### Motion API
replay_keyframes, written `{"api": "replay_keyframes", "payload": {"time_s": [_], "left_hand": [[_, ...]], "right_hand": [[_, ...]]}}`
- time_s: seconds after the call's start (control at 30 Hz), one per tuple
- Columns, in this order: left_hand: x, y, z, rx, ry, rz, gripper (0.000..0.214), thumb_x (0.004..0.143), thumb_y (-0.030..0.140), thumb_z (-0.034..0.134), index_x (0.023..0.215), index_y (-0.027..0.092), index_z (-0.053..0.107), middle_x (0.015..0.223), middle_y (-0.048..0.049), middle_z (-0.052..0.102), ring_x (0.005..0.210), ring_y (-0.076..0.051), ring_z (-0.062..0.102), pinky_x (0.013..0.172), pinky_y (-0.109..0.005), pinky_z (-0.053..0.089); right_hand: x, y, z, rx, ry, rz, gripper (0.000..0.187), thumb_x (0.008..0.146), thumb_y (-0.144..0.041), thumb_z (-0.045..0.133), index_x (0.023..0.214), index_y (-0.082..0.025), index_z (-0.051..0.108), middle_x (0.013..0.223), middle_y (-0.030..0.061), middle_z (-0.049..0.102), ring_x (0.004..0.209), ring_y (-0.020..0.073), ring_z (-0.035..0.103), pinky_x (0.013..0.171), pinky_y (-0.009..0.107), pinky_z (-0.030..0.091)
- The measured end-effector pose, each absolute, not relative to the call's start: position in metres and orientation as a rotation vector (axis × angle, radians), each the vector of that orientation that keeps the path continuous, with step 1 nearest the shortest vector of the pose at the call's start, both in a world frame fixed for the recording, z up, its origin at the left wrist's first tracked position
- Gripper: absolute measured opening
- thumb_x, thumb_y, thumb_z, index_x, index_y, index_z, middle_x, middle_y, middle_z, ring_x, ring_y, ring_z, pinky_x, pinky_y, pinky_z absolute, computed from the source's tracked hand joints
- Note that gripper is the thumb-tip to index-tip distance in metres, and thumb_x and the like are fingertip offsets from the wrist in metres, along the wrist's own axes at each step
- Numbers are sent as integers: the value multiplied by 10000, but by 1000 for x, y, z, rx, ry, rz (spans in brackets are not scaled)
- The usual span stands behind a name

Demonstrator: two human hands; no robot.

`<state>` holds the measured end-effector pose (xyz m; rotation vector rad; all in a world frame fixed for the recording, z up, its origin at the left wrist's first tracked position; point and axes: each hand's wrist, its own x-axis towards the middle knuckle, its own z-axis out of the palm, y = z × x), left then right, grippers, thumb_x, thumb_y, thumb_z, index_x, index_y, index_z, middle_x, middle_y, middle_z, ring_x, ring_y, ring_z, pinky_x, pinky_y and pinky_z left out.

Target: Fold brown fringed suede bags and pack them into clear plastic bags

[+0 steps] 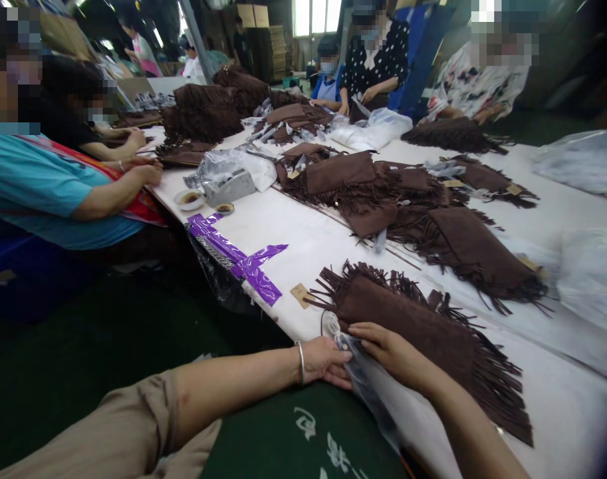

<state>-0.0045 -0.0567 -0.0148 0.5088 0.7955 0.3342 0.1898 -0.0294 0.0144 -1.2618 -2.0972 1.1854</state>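
At the table's near edge my left hand [327, 360], with a silver bangle at its wrist, pinches the upper end of a long strip wrapped in clear plastic [370, 386]. My right hand [390, 349] is beside it, its fingers bent over the same end. A pale, cord-like loop [330, 324] shows just above the fingertips. From my hands the wrapped strip hangs down toward my lap; what is inside the plastic cannot be made out. Just beyond my right hand lies a brown fringed suede-like piece [413, 326], with a tan paper tag [301, 295] at its left end.
More brown fringed pieces [340, 174] spread across the white table [253, 229]. Purple tape [233, 256] covers part of its left edge. A grey box [229, 188] and a small bowl [189, 199] stand farther up. Co-workers line the far and left sides.
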Motion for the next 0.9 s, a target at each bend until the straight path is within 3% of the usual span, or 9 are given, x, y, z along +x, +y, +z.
{"api": "replay_keyframes", "payload": {"time_s": [0.1, 0.2, 0.27, 0.4, 0.57, 0.77, 0.9], "left_hand": [[0, -57, -15, 601, 778, 239, 459, 726, 560, 649, 858, 122, 680, 835, -139, 697, 685, -210, 673, 643, -349, 529], [-8, -52, -15, 692, 821, 168, 507, 735, 621, 597, 815, 129, 688, 724, -119, 690, 577, -189, 652, 594, -340, 521], [-22, -48, -15, 726, 858, 173, 499, 722, 613, 616, 781, 123, 687, 705, -115, 691, 582, -186, 656, 608, -327, 523], [-48, -43, -10, 657, 936, 304, 539, 737, 616, 600, 882, 103, 673, 883, -165, 701, 762, -230, 687, 684, -340, 532], [-40, -45, -4, 454, 801, 466, 579, 732, 575, 641, 1049, 91, 619, 1072, -181, 645, 956, -234, 645, 863, -375, 484], [8, -26, -15, 188, 651, 865, 472, 786, 590, 569, 864, 129, 633, 782, -61, 670, 713, -143, 637, 741, -270, 496], [17, -1, -13, 144, 563, 879, 494, 809, 559, 536, 982, 110, 648, 820, -112, 695, 829, -239, 658, 781, -353, 503]], "right_hand": [[183, -38, 20, -1383, -2165, 1086, 445, 801, -335, 562, 1235, -235, 558, 1225, 81, 591, 1135, 263, 534, 989, 462, 393], [167, -62, 7, -1410, -2397, 763, 682, 724, -211, 577, 1376, -196, 382, 1398, 101, 418, 1298, 298, 353, 1044, 502, 310], [158, -77, -11, -1414, -2445, 519, 739, 719, -135, 513, 1420, -191, 285, 1448, 93, 336, 1336, 280, 288, 1058, 499, 283], [157, -84, -38, -1439, -2347, 215, 662, 790, -119, 449, 1422, -208, 273, 1408, 94, 409, 1251, 263, 411, 982, 444, 373], [170, -60, -28, -1400, -2308, 360, 567, 811, -148, 510, 1353, -260, 393, 1171, 86, 575, 997, 248, 542, 863, 396, 471], [181, -52, -8, -1320, -2306, 561, 692, 710, -16, 447, 1349, -279, 398, 1094, 66, 571, 981, 223, 531, 844, 359, 495], [180, -61, -5, -1303, -2330, 654, 763, 656, 12, 402, 1357, -290, 383, 1100, 66, 562, 993, 218, 528, 862, 354, 487]]}}
